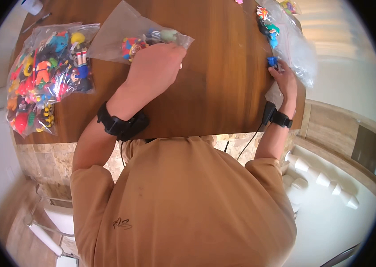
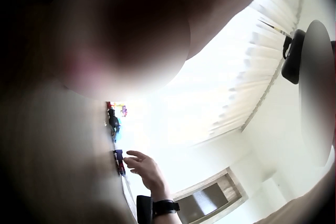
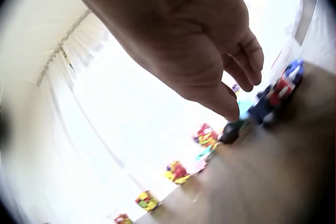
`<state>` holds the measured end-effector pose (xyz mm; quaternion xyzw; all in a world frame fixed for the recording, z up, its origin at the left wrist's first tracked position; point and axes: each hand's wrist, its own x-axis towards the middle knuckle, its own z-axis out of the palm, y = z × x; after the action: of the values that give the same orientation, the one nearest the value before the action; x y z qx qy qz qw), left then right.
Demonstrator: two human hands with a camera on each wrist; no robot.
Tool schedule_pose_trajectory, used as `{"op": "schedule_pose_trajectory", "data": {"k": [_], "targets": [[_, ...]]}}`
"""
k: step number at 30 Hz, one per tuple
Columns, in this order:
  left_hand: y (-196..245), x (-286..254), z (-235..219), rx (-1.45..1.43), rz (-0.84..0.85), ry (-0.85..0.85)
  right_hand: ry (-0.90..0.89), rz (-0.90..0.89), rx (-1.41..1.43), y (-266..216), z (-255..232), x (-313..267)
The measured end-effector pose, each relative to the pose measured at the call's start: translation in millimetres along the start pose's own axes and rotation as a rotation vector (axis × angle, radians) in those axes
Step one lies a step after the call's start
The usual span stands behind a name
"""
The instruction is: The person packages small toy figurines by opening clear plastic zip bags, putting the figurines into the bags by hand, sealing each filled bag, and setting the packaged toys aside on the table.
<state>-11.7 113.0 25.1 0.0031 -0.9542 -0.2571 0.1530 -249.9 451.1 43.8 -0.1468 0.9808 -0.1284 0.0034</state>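
Observation:
My left hand [image 1: 159, 64] is over a clear plastic bag [image 1: 112, 26], its back to the head camera and its fingertips hidden; I cannot tell whether they grip anything. Beside its knuckles are a red, blue and yellow toy [image 1: 132, 48], a black-and-white striped piece [image 1: 154, 36] and a pale green one [image 1: 169, 35]. At the table's right side, my right hand [image 1: 286, 80] reaches to a small blue-topped figure [image 1: 272, 62]. The right wrist view shows its thumb and fingers apart, close to the blue, red and dark figure [image 3: 283, 88].
A large clear bag [image 1: 48, 78] full of colourful figures lies at the table's left. Several figures [image 1: 271, 30] stand in a row at the right edge, beside more clear plastic [image 1: 297, 53]. A pen [image 1: 37, 22] and a white cup [image 1: 32, 6] sit at the far left.

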Motion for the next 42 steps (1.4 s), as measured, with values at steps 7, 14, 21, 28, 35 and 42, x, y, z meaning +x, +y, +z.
{"op": "schedule_pose_trajectory", "data": {"k": [7, 14, 21, 28, 35, 42], "targets": [[1, 2, -2, -0.011, -0.014, -0.021, 0.132, -0.189, -0.106, 0, 5, -3], [4, 5, -9, -0.343, -0.124, 0.14, -0.296, 0.026, 1.089, -80, 2, -57], [11, 7, -9, -0.437, -0.132, 0.344, -0.749, -0.1, 1.076, -191, 52, -84], [8, 4, -10, -0.301, -0.025, 0.423, -0.841, -0.189, 1.357, -224, 59, -90], [20, 2, -7, -0.275, 0.055, 0.404, -0.239, -0.776, 0.254, -229, 56, -82], [4, 0, -2, -0.102, -0.025, 0.143, -0.177, -0.342, 0.302, -132, 10, -7]]}}
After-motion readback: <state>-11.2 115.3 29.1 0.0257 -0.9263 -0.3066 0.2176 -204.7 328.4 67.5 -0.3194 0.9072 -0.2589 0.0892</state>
